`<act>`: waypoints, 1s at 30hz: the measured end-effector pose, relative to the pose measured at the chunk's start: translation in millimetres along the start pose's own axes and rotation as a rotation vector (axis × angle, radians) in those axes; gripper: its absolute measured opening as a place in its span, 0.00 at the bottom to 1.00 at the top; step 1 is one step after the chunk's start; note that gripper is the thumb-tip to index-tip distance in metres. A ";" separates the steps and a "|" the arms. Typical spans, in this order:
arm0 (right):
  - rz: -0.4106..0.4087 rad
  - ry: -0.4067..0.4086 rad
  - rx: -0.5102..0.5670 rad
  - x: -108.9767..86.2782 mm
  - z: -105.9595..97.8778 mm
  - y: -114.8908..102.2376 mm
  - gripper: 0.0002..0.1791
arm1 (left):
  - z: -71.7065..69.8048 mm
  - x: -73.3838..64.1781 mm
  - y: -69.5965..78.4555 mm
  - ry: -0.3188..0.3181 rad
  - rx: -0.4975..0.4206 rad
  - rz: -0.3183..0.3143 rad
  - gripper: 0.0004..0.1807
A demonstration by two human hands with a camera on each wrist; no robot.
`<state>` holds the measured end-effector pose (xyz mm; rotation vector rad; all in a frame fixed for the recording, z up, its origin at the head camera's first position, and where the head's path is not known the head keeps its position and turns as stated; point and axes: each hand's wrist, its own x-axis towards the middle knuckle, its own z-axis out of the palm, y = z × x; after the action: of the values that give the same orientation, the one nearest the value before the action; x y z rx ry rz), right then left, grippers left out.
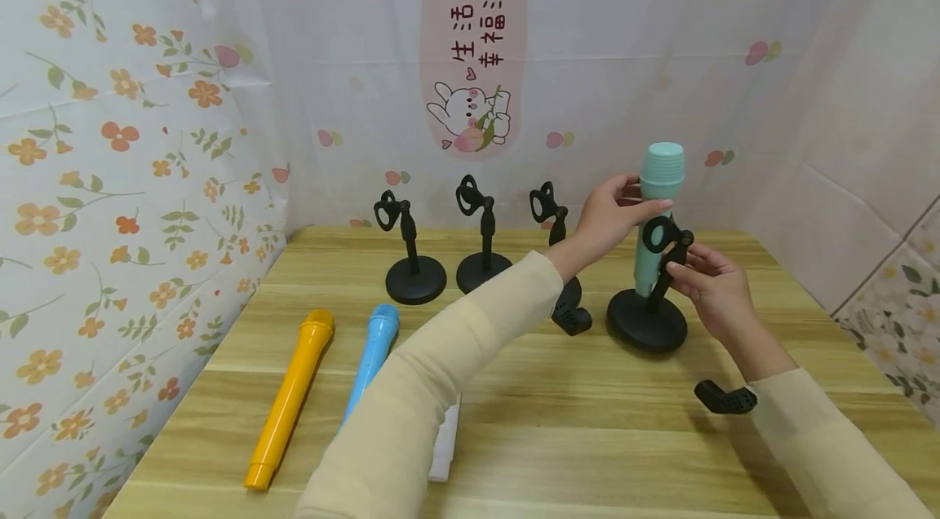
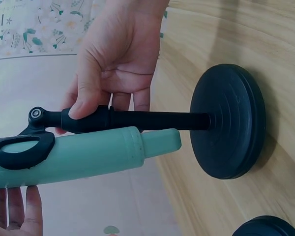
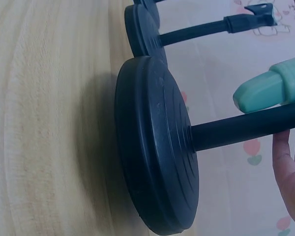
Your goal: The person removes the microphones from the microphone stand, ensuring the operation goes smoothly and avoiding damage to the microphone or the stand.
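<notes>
My left hand [image 1: 613,213] holds a mint-green microphone [image 1: 663,168] upright near its head, with fingers and thumb around it. The microphone's body lies at the clip [image 2: 27,152] of a black desk stand [image 1: 646,323], and the clip's loop shows across its side. Its narrower tail end [image 2: 160,142] points down beside the post, above the round base [image 2: 226,123]. With thumb and fingers, my right hand [image 1: 708,286] grips the stand's post just below the clip joint. In the right wrist view the right hand's fingers [image 3: 287,167] show behind the post.
Three more black stands [image 1: 414,278] with unfilled clips line the back of the wooden table [image 1: 558,437]. A yellow microphone [image 1: 290,397] and a blue microphone [image 1: 374,348] lie at the left. My left sleeve partly covers the blue one and a white object [image 1: 444,445].
</notes>
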<state>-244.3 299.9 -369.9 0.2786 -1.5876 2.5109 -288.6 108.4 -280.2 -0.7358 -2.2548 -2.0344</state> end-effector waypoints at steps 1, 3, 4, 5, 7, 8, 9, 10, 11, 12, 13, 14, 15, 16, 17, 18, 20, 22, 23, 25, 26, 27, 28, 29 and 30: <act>-0.005 -0.006 -0.005 -0.9 1.2 -0.2 0.17 | -1.0 -0.9 0.4 -0.001 -0.003 0.000 0.25; -0.011 -0.018 -0.013 -2.9 3.7 -0.7 0.17 | -2.9 -2.7 0.8 -0.001 -0.008 -0.001 0.24; -0.011 -0.021 -0.014 -3.9 4.9 -0.8 0.17 | -3.8 -3.4 1.0 -0.002 -0.008 0.000 0.24; -0.011 -0.023 -0.011 -5.0 6.1 -1.0 0.17 | -4.6 -4.1 1.2 -0.003 -0.011 0.000 0.24; -0.010 -0.030 -0.007 -7.1 8.3 -1.2 0.17 | -6.0 -5.9 2.0 -0.005 -0.018 -0.005 0.25; -0.009 -0.034 -0.003 -8.2 9.4 -1.3 0.17 | -6.7 -7.1 2.6 -0.007 -0.021 -0.007 0.25; -0.008 -0.038 0.001 -9.1 10.2 -1.3 0.17 | -7.6 -8.5 3.4 -0.008 -0.025 -0.009 0.25; -0.005 -0.042 0.008 -9.9 11.1 -1.3 0.18 | -8.4 -9.8 4.1 -0.008 -0.026 -0.012 0.25; -0.004 -0.046 0.012 -10.7 12.1 -1.3 0.18 | -9.3 -11.3 4.8 -0.008 -0.028 -0.013 0.25; -0.003 -0.051 0.016 -11.6 13.1 -1.4 0.18 | -10.0 -12.7 5.3 -0.007 -0.029 -0.011 0.25; 0.000 -0.053 0.017 -12.3 13.9 -1.5 0.18 | -10.7 -14.1 5.6 -0.004 -0.033 -0.007 0.25; 0.001 -0.056 0.015 -13.1 14.8 -1.5 0.18 | -11.6 -15.5 5.9 -0.005 -0.035 -0.004 0.24; 0.004 -0.058 0.016 -13.8 15.4 -1.4 0.19 | -12.3 -17.0 6.1 -0.002 -0.040 -0.001 0.24; 0.007 -0.061 0.014 -14.7 16.0 -1.5 0.19 | -12.8 -18.4 5.9 -0.002 -0.043 0.003 0.23; 0.009 -0.063 0.006 -15.8 16.8 -1.6 0.18 | -13.3 -19.8 5.8 0.000 -0.050 0.007 0.23; 0.012 -0.067 0.003 -16.9 17.5 -1.6 0.18 | -13.8 -21.3 5.5 0.001 -0.060 0.011 0.23; 0.020 -0.078 -0.007 -19.2 18.2 -1.5 0.18 | -15.0 -24.5 5.1 -0.001 -0.078 0.017 0.22; 0.026 -0.092 -0.018 -21.5 19.0 -1.5 0.18 | -16.1 -27.5 4.5 -0.001 -0.093 0.023 0.22; 0.026 -0.101 -0.025 -22.6 19.6 -1.4 0.19 | -16.5 -28.8 4.0 0.001 -0.098 0.026 0.22; 0.023 -0.120 -0.035 -24.4 20.6 -1.3 0.19 | -18.0 -31.3 3.4 0.000 -0.108 0.030 0.22; 0.016 -0.129 -0.040 -25.2 21.4 -1.1 0.19 | -18.7 -32.4 3.1 0.002 -0.112 0.032 0.22; 0.011 -0.136 -0.048 -26.2 22.3 -1.1 0.19 | -19.5 -33.4 3.0 0.005 -0.114 0.034 0.23; 0.005 -0.144 -0.055 -27.1 23.4 -1.1 0.19 | -20.3 -34.5 3.0 0.007 -0.114 0.036 0.23; 0.000 -0.150 -0.062 -28.0 24.4 -1.0 0.19 | -21.0 -35.7 2.9 0.009 -0.118 0.041 0.24; 0.000 -0.154 -0.069 -29.1 25.3 -1.0 0.20 | -22.1 -37.0 2.9 0.007 -0.122 0.044 0.24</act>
<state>-214.0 276.4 -365.4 0.4725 -1.7252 2.4823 -261.3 75.5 -285.9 -0.7769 -2.1065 -2.1659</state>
